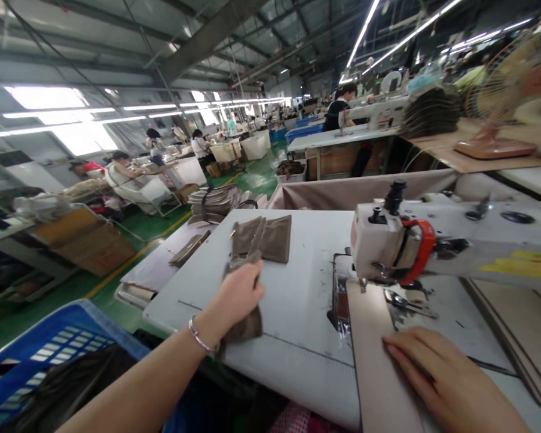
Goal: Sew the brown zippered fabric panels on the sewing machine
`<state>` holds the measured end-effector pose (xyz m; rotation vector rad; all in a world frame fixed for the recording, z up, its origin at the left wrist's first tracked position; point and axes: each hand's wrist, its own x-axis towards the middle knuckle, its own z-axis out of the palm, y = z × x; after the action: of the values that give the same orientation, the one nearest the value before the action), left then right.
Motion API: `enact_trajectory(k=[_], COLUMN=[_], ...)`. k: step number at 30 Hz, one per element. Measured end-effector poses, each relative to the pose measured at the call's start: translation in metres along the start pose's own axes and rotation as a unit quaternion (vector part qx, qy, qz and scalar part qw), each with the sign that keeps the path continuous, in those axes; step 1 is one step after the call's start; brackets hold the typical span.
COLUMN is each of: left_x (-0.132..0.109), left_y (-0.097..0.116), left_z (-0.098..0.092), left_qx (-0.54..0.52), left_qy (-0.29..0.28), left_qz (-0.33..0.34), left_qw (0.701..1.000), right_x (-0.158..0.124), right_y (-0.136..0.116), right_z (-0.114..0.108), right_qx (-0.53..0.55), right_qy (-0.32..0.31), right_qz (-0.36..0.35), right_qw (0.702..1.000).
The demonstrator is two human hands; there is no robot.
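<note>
My left hand, a bracelet at its wrist, is closed on a dark brown fabric piece over the left part of the white sewing table. Just beyond it lie flat brown fabric pieces with a seam or fold between them. My right hand rests with fingers stretched out on a long beige strip. That strip runs up to the needle area of the sewing machine, which has a red lever. The left hand and its piece are somewhat blurred.
A blue basket holding dark material stands at the lower left. Bundled pieces are stacked past the table's far left edge. More beige panels lie to the right. A fan and several people at other tables are farther off.
</note>
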<state>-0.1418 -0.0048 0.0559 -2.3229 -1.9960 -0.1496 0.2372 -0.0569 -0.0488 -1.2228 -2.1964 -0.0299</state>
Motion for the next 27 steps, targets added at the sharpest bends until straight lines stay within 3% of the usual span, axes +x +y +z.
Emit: enact_trajectory(k=[2, 4, 7, 9, 13, 19, 21, 24, 27], left_x=[-0.003, -0.001, 0.004, 0.004, -0.011, -0.018, -0.011, 0.011, 0.038], left_y=[0.033, 0.052, 0.052, 0.043, 0.032, 0.036, 0.041, 0.057, 0.088], left_z=[0.012, 0.025, 0.039, 0.043, 0.042, 0.04, 0.034, 0.021, 0.015], left_qx=[-0.051, -0.037, 0.043, 0.07, 0.07, -0.091, -0.195, -0.344, -0.398], left_qy=[-0.036, 0.006, 0.11, 0.123, 0.09, 0.032, -0.004, -0.048, -0.075], left_qz=[0.117, 0.153, 0.061, -0.006, -0.067, -0.018, 0.004, 0.052, 0.118], left_qw=[0.991, 0.988, 0.991, 0.99, 0.991, 0.995, 0.981, 0.936, 0.907], right_x=[0.021, 0.036, 0.044, 0.042, 0.039, 0.043, 0.044, 0.044, 0.045], right_y=[0.002, 0.006, 0.01, 0.011, 0.009, 0.001, -0.002, -0.004, -0.005], right_z=[-0.002, 0.001, 0.008, 0.011, 0.012, 0.007, 0.006, 0.005, 0.004], right_qx=[-0.041, -0.072, -0.089, -0.096, -0.102, -0.093, -0.096, -0.098, -0.096], right_qy=[-0.052, -0.074, -0.076, -0.074, -0.073, -0.062, -0.064, -0.066, -0.067], right_qz=[-0.052, -0.084, -0.1, -0.096, -0.099, -0.075, -0.063, -0.051, -0.044], right_qw=[0.996, 0.991, 0.988, 0.988, 0.987, 0.991, 0.991, 0.992, 0.992])
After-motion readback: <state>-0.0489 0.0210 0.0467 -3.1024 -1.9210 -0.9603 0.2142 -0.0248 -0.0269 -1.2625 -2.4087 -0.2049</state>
